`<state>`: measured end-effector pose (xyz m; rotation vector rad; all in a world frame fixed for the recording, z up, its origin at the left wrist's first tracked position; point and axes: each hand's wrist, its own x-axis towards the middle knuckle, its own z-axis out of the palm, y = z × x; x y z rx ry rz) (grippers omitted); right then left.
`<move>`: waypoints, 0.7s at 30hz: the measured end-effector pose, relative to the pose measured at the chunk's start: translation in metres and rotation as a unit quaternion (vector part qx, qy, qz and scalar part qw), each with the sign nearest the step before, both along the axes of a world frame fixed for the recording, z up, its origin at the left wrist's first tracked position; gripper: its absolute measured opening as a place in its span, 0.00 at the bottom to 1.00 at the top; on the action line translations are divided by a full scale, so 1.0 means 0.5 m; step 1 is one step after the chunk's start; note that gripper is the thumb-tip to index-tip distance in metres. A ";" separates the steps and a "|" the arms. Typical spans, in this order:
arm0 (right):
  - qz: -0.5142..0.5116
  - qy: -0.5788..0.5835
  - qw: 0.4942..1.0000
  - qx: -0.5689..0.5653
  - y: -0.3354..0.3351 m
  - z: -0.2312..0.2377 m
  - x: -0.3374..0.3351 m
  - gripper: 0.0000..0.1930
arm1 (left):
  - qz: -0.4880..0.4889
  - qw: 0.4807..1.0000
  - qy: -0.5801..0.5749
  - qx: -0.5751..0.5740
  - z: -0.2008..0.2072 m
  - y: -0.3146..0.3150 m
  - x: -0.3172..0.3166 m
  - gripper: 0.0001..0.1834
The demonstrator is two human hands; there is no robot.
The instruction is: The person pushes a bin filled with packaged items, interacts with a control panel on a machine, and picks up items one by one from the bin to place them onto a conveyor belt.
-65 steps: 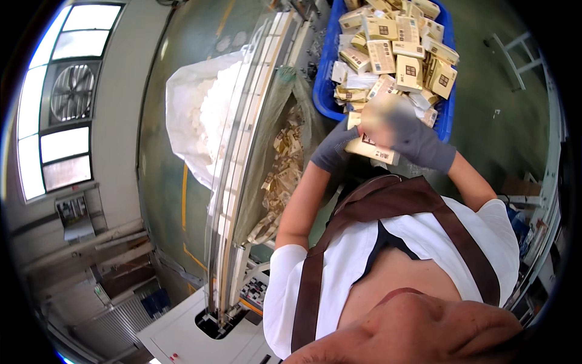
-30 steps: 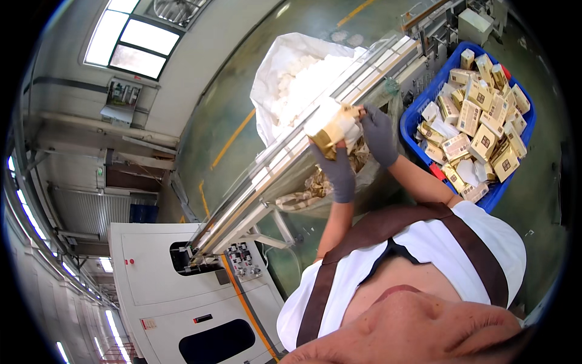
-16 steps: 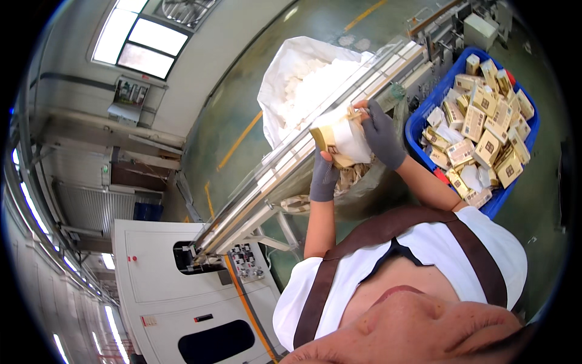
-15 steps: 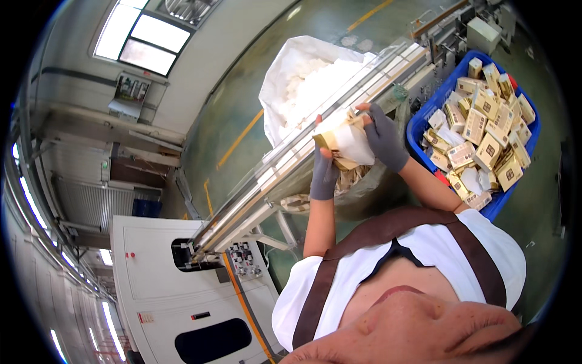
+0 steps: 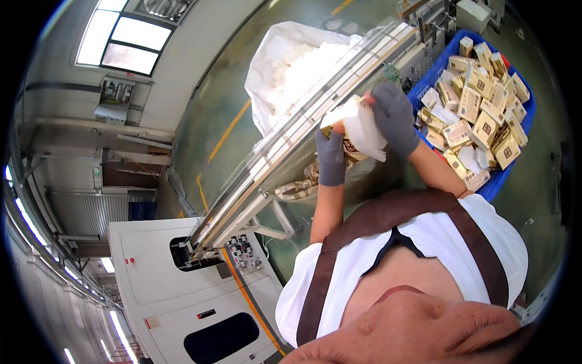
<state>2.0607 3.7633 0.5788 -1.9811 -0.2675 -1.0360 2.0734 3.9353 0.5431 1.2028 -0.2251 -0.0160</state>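
Worker, upper body: white short-sleeved cotton shirt with open collar, crossed by two broad brown fabric apron straps. Left hand and right hand each wear a dark grey knitted glove; forearms uncovered.

White wrapper hides most of held packet.

Small tan cardboard boxes with dark square labels lie heaped in the blue crate at my right. A tan packet half out of its white wrapper sits between my gloved hands. Small red stickers dot the white machine.
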 end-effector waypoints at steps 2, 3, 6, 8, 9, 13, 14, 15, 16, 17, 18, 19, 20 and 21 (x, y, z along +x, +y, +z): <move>-0.050 -0.031 0.997 0.047 -0.012 0.022 0.006 0.06 | -0.071 0.997 -0.005 -0.033 0.019 -0.005 0.002 0.37; 0.006 0.013 0.988 0.152 -0.018 0.033 0.002 0.07 | -0.105 0.994 -0.013 -0.031 0.015 0.000 0.006 0.43; 0.065 0.098 0.958 0.263 -0.017 -0.011 0.018 0.08 | -0.182 0.980 0.014 -0.083 -0.018 0.020 0.014 0.50; 0.202 0.262 0.934 0.131 -0.038 -0.026 0.035 0.07 | -0.104 0.990 0.031 -0.095 -0.028 -0.004 0.017 0.50; 0.186 0.143 0.957 0.169 -0.021 -0.031 0.027 0.08 | -0.074 0.990 0.041 -0.109 -0.035 -0.009 0.022 0.48; 0.340 0.073 0.933 0.092 -0.060 -0.043 0.011 0.18 | -0.018 0.998 -0.065 -0.017 -0.030 0.004 0.022 0.42; 0.346 0.074 0.931 0.086 -0.057 -0.057 0.013 0.18 | -0.010 0.998 -0.065 -0.022 -0.025 -0.002 0.019 0.42; 0.390 0.152 0.896 0.148 -0.052 -0.067 0.013 0.23 | 0.034 0.996 -0.077 0.015 -0.015 -0.011 0.017 0.41; 0.428 0.229 0.850 0.207 -0.046 -0.074 0.011 0.29 | 0.079 0.992 -0.088 0.053 -0.010 -0.017 0.013 0.41; 0.336 0.142 0.929 0.069 -0.024 -0.059 -0.012 0.34 | 0.117 0.980 -0.125 0.098 -0.024 -0.016 0.001 0.38; 0.345 0.142 0.926 0.060 -0.009 -0.059 -0.018 0.34 | 0.128 0.979 -0.127 0.092 -0.029 -0.011 -0.001 0.38; 0.249 0.143 0.958 -0.018 0.007 -0.066 -0.018 0.32 | 0.098 0.994 -0.047 0.029 -0.040 -0.003 0.000 0.35; 0.151 0.142 0.974 -0.096 0.023 -0.069 -0.022 0.30 | 0.068 0.996 0.035 -0.037 -0.056 0.010 -0.004 0.33; 0.108 0.020 0.985 -0.130 0.032 -0.066 -0.026 0.27 | 0.067 0.965 0.203 -0.155 -0.068 0.015 0.012 0.25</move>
